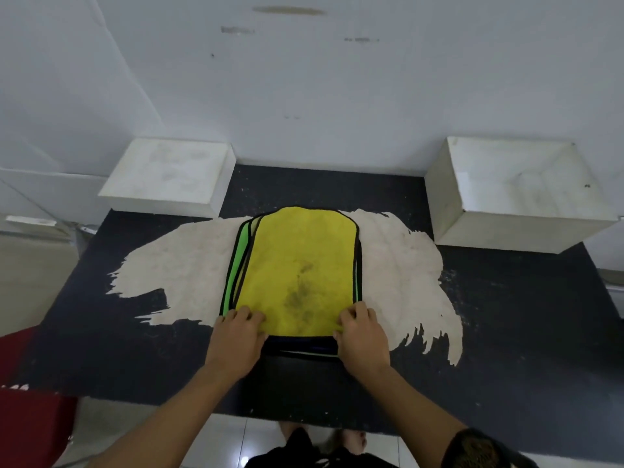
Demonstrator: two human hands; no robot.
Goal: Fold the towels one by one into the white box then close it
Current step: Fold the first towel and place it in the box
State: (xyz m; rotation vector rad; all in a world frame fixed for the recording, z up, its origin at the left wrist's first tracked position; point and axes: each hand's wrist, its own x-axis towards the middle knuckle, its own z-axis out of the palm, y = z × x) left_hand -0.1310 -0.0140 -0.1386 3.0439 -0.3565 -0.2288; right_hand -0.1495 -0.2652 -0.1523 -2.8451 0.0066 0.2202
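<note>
A stack of towels lies flat in the middle of the table, with a stained yellow towel (299, 265) on top and green towel edges (236, 261) showing at its left side. My left hand (238, 336) pinches the yellow towel's near left corner. My right hand (363, 332) pinches its near right corner. An open white box (520, 228) stands at the back right, with nothing visible inside. Its white lid (169, 177) lies at the back left.
The table (506, 332) has a dark top, worn to a pale patch around the towels. A white wall rises behind the box and lid. A red object (30, 417) sits at the lower left, beside the table's near edge.
</note>
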